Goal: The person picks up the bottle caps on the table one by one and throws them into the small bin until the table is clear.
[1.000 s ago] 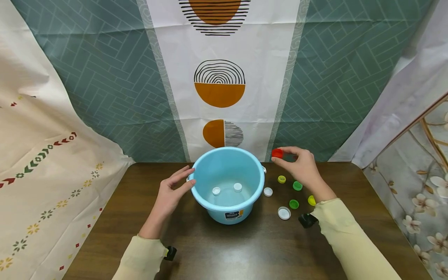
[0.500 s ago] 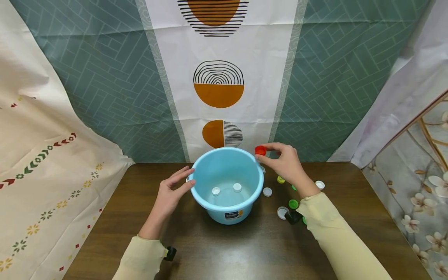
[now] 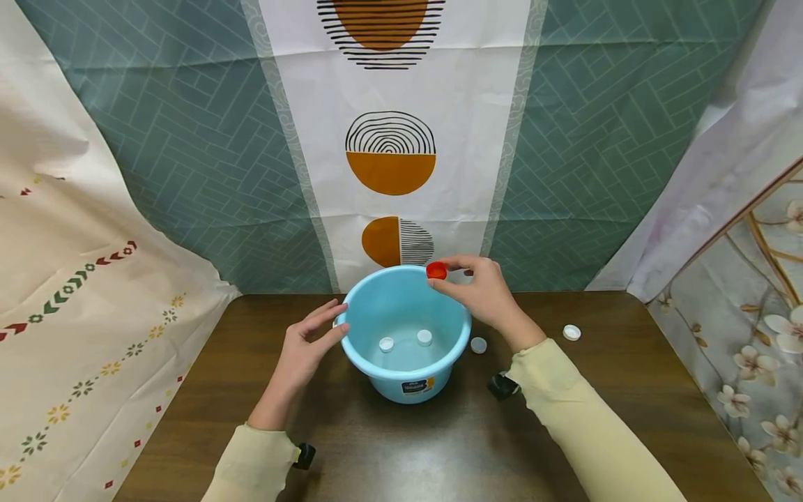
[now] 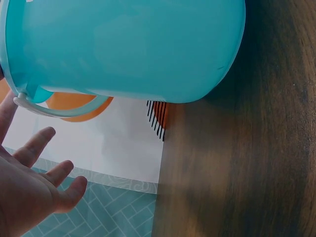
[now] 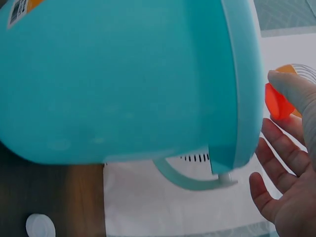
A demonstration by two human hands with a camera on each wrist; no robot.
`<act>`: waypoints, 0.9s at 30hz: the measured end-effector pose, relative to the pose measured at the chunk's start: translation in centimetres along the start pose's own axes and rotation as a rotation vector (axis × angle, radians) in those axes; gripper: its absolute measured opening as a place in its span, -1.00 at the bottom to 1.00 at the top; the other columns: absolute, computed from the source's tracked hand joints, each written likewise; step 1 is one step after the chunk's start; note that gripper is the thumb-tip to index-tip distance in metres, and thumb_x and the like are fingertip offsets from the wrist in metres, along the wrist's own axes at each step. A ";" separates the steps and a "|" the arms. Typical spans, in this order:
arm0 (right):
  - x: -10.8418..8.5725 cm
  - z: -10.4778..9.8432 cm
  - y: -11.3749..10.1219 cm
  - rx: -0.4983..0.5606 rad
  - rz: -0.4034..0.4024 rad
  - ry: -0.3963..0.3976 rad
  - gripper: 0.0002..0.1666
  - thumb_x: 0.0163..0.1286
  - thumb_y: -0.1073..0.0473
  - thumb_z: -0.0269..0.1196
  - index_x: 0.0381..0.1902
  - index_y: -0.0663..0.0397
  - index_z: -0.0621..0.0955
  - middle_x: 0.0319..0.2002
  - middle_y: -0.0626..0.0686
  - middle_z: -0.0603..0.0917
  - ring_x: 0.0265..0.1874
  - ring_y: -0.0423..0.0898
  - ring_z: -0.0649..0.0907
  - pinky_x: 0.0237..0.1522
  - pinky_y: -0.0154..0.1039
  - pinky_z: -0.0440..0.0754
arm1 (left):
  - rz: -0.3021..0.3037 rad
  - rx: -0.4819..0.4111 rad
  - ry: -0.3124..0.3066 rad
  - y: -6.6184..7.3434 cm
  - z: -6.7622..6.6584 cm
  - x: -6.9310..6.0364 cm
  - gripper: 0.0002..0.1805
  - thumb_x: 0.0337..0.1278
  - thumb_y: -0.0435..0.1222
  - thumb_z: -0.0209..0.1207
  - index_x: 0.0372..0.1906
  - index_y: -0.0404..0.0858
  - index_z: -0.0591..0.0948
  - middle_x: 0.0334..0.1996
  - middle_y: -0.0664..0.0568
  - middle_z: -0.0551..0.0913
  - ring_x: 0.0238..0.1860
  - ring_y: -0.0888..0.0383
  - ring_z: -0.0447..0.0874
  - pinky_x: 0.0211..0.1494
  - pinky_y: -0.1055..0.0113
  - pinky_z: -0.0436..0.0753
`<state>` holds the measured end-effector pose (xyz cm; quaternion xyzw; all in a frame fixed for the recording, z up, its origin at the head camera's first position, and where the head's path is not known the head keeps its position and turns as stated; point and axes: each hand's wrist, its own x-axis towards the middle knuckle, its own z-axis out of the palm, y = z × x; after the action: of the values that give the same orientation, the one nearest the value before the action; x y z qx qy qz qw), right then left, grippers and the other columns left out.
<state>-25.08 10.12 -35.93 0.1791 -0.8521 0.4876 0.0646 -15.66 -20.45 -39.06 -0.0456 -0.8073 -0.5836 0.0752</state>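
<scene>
A light blue bucket [image 3: 408, 373] stands upright on the table, with two white bottle caps [image 3: 424, 337] inside on its floor. My left hand [image 3: 307, 346] is at the bucket's left rim, thumb and forefinger touching it; in the left wrist view the other fingers are spread and hold nothing. Between thumb and forefinger, my right hand [image 3: 479, 289] pinches a red bottle cap [image 3: 436, 270] above the bucket's back right rim. The right wrist view has the red cap [image 5: 278, 102] just beyond the rim, the other fingers loose.
A white cap [image 3: 479, 345] lies just right of the bucket, and another white cap [image 3: 571, 332] lies farther right on the dark wooden table [image 3: 395, 464]. My right forearm covers part of the tabletop. A patterned cloth [image 3: 401, 84] hangs behind the table.
My right hand has carried the red cap leftward, from right of the bucket to over its rim. The forearm now hides the green and yellow caps seen earlier. My left hand stays put.
</scene>
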 end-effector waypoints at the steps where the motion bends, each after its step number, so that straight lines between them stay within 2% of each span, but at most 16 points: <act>1: 0.0 0.2 -0.1 -0.002 -0.007 -0.006 -0.52 0.04 -0.25 0.37 -0.11 -0.21 0.66 -0.15 -0.20 0.67 -0.03 -0.09 0.54 0.10 -0.03 0.41 | 0.000 0.001 0.002 0.0 0.0 0.0 -0.54 0.07 -0.12 0.28 0.11 -0.16 0.59 0.28 0.00 0.43 0.36 0.04 0.27 0.30 -0.19 0.26; 5: 0.2 0.9 -0.6 0.001 -0.039 -0.026 -0.57 0.06 -0.21 0.38 -0.12 -0.23 0.66 -0.15 -0.21 0.68 -0.04 -0.11 0.56 0.11 -0.08 0.42 | -0.006 0.000 0.005 -0.1 0.0 -0.2 -0.54 0.07 -0.13 0.29 0.11 -0.15 0.59 0.27 0.03 0.44 0.36 0.05 0.27 0.29 -0.16 0.30; 10: 0.3 1.7 -1.3 0.013 -0.043 -0.056 -0.54 0.06 -0.19 0.39 -0.09 -0.20 0.66 -0.09 -0.18 0.67 0.01 -0.12 0.55 0.14 -0.03 0.45 | -0.006 -0.007 0.002 0.0 -0.1 -0.2 -0.54 0.07 -0.11 0.29 0.11 -0.13 0.60 0.27 0.05 0.44 0.37 0.06 0.26 0.30 -0.16 0.29; 18: 0.9 2.9 -1.9 -0.036 -0.052 -0.083 -0.50 0.05 -0.23 0.37 -0.06 -0.20 0.65 -0.12 -0.19 0.66 0.00 -0.10 0.53 0.03 -0.10 0.49 | 0.006 0.001 -0.002 -0.2 0.0 0.1 -0.53 0.06 -0.12 0.29 0.11 -0.14 0.59 0.28 0.03 0.43 0.36 0.04 0.27 0.29 -0.18 0.29; 27: 1.2 4.1 -2.1 -0.040 -0.102 -0.080 -0.54 0.06 -0.19 0.38 -0.10 -0.16 0.67 -0.19 -0.18 0.67 -0.13 -0.20 0.55 0.00 -0.16 0.48 | -0.003 -0.009 0.001 -0.2 0.1 0.1 -0.53 0.06 -0.12 0.29 0.11 -0.14 0.60 0.27 0.04 0.43 0.36 0.06 0.26 0.31 -0.17 0.26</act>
<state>-25.14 5.32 -36.01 0.2405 -0.8533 0.4588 0.0588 -15.80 -20.47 -39.27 -0.0441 -0.8046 -0.5874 0.0746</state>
